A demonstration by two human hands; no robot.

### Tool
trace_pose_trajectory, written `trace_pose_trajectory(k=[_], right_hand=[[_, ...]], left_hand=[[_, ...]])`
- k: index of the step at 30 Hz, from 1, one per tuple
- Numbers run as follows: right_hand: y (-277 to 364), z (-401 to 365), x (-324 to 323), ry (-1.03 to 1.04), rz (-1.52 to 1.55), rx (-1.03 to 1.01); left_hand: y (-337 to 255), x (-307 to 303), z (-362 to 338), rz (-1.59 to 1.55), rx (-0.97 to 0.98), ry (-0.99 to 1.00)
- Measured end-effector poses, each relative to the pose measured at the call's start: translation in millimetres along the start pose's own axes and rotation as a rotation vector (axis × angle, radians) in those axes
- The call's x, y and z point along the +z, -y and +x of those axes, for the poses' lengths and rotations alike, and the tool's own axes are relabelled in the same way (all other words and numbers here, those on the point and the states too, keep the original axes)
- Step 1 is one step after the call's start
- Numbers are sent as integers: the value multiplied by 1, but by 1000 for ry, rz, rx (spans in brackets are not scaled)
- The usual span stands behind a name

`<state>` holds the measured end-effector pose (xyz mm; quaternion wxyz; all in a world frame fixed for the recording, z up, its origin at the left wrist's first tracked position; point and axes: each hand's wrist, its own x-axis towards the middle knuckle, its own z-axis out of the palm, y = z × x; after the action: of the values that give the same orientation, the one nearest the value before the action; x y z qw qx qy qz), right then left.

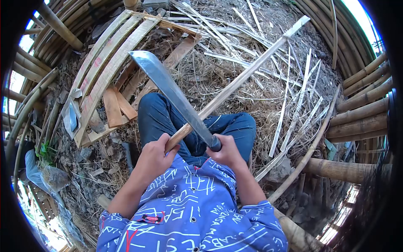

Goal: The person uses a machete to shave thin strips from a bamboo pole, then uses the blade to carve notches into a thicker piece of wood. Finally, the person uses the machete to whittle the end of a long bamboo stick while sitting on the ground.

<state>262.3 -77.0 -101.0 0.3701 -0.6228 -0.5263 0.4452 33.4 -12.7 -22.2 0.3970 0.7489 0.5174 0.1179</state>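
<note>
A long pale bamboo strip [239, 82] runs from the lap up to the upper right, and my left hand [158, 155] is closed around its lower end. My right hand [226, 151] grips the dark handle of a large machete [168, 86]. The broad blade slants to the upper left, its tip above my left knee. Blade and strip cross in front of my lap, the blade lying over the strip near its lower part.
A slatted wooden pallet [109, 63] lies at the upper left, with loose boards [119, 107] beside it. Thin split strips [279, 113] and shavings cover the ground ahead. Bamboo poles [361, 113] stand stacked at the right, and more poles line the left.
</note>
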Motion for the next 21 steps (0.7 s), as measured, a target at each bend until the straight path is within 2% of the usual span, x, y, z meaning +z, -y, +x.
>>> trace_pose_trajectory(k=[6, 10, 13, 14, 16, 19, 21], right_hand=[[8, 10, -30, 46, -237, -24], [7, 9, -37, -21, -374, -55], [-14, 12, -56, -183, -154, 27], [-25, 15, -67, -306, -192, 3], [-40, 20, -89, -384, -194, 85], [-39, 21, -92, -376, -233, 96], [-31, 18, -80, -369, -153, 148]], left_hand=[[1, 0, -1, 7, 73, -40], [0, -1, -6, 16, 69, -19], [-2, -15, -18, -4, 16, -27], [1, -17, -23, -3, 14, -26], [6, -18, -35, 28, 27, -33], [11, -16, -36, 123, 54, -51], [13, -14, -36, 130, 67, -89]])
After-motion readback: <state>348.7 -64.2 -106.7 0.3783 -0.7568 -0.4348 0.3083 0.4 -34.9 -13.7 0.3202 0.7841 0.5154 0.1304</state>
